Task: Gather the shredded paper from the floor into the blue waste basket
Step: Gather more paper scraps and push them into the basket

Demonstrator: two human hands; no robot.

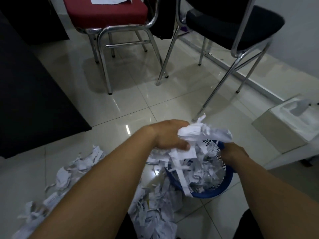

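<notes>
The blue waste basket point(222, 188) lies tilted on the tiled floor at lower centre right, its mouth stuffed with white shredded paper point(203, 171). My left hand point(170, 135) is closed on a bunch of paper strips point(203, 131) held over the basket's far rim. My right hand point(233, 151) grips the basket's rim on the right side. More shredded paper point(79, 166) is strewn on the floor to the left, and a further heap of shredded paper point(155, 211) lies in front of the basket, between my forearms.
A red-seated chrome chair point(107, 12) and a black-seated chrome chair point(238, 21) stand ahead. One black chair leg point(217, 90) reaches down close to the basket. A dark cabinet point(34, 94) fills the left. A pale box point(286, 125) sits at right.
</notes>
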